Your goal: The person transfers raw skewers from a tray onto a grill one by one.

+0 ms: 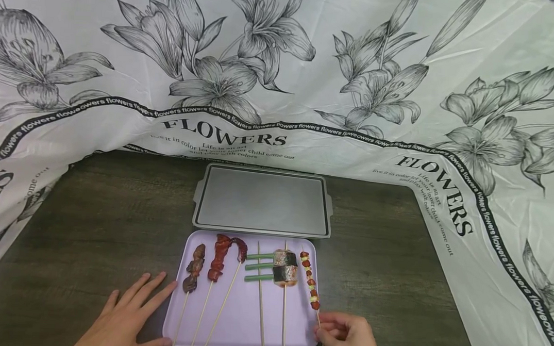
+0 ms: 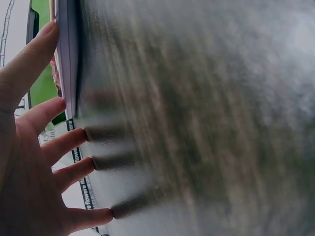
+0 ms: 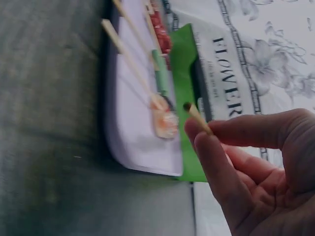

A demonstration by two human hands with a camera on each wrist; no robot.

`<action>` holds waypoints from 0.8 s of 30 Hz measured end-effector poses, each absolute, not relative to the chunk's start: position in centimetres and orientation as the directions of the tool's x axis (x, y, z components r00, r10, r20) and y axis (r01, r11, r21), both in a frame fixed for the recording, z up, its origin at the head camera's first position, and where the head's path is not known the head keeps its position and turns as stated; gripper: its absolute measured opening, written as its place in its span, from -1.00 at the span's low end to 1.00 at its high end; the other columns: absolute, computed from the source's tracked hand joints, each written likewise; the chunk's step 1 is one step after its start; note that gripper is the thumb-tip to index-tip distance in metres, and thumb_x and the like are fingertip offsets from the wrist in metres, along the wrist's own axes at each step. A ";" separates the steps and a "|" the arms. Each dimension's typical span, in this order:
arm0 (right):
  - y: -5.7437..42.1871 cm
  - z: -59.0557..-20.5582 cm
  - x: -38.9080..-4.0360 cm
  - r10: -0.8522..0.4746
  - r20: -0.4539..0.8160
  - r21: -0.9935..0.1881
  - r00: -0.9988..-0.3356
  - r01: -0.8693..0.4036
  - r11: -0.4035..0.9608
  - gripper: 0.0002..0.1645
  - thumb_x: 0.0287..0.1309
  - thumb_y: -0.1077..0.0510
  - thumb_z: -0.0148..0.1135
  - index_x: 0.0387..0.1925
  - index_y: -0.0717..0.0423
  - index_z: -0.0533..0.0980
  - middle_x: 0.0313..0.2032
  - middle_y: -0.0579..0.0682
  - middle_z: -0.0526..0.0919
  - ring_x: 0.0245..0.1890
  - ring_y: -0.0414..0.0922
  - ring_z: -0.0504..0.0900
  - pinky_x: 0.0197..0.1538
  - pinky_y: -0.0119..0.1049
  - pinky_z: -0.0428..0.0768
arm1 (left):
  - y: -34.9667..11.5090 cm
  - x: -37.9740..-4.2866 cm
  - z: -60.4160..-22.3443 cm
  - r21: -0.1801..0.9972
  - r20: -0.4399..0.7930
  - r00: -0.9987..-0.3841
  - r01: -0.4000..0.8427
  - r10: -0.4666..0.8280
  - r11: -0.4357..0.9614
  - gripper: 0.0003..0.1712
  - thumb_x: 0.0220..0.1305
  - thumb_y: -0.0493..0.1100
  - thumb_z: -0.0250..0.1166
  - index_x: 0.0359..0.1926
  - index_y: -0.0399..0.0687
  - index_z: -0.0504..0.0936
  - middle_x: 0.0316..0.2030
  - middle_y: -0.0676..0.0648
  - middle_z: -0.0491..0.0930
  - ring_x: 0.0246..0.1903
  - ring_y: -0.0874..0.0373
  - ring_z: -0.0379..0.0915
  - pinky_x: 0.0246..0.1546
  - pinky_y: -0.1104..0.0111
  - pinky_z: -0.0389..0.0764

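Note:
My right hand [image 1: 350, 339] pinches the bare stick of a thin skewer [image 1: 309, 280] with small red and yellow pieces, over the right side of a pale purple tray [image 1: 240, 321]. In the right wrist view, the stick's end [image 3: 197, 118] shows between thumb and fingers. My left hand [image 1: 129, 316] lies with spread fingers at the tray's left edge, thumb and index finger touching its side in the left wrist view. On the tray lie a dark meat skewer [image 1: 195, 270], a red meat skewer [image 1: 218, 258], a tentacle skewer [image 1: 242, 250], a green-stick skewer [image 1: 259, 266] and a thick banded skewer [image 1: 284, 269].
Behind the purple tray stands a grey metal baking tray [image 1: 264, 201], nearly touching it. Both sit on a dark wooden table [image 1: 384, 260]. A white flower-printed cloth [image 1: 308, 92] hangs around the back and sides.

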State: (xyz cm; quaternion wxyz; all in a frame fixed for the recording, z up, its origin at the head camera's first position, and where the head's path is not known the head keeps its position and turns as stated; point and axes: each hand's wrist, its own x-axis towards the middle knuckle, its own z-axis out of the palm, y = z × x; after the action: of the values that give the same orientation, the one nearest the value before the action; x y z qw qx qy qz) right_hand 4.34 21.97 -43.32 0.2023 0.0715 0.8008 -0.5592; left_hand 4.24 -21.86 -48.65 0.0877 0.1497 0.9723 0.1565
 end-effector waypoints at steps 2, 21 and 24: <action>22.2 -42.7 4.0 -0.132 -0.404 -0.879 -0.905 0.344 0.331 -0.63 0.11 0.33 0.36 -0.11 0.57 0.56 -0.38 0.15 0.72 -0.41 -0.11 0.72 -0.36 -0.34 0.67 | -21.9 4.2 -48.6 0.330 -0.113 -0.940 0.270 0.321 0.905 0.10 -0.09 0.67 0.15 0.46 0.37 0.25 0.37 -0.09 0.27 0.29 -0.26 0.18 -0.14 -0.55 0.20; 23.1 -42.0 -4.3 0.008 -0.335 -0.923 -0.942 0.330 0.197 -0.58 0.17 0.36 0.29 0.04 0.53 0.50 -0.25 0.23 0.73 -0.31 -0.07 0.75 -0.30 -0.28 0.69 | -21.7 4.1 -48.5 0.314 -0.159 -0.937 0.249 0.309 0.916 0.12 -0.12 0.71 0.08 0.44 0.33 0.30 0.35 -0.11 0.31 0.29 -0.30 0.19 -0.12 -0.56 0.18; 23.1 -42.2 -5.5 -0.007 -0.341 -0.925 -0.940 0.334 0.183 -0.58 0.19 0.36 0.28 0.05 0.54 0.49 -0.24 0.25 0.72 -0.31 -0.06 0.75 -0.30 -0.27 0.69 | -21.7 4.1 -48.5 0.312 -0.168 -0.938 0.241 0.303 0.919 0.12 -0.12 0.72 0.06 0.44 0.36 0.29 0.36 -0.11 0.30 0.29 -0.29 0.18 -0.12 -0.56 0.15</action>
State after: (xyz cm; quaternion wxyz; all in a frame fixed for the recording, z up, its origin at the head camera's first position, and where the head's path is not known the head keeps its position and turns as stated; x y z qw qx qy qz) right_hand -5.47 23.10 -42.18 0.1355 0.1079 0.7571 -0.6299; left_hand 4.10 -21.71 -48.46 0.1073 0.1397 0.9737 0.1447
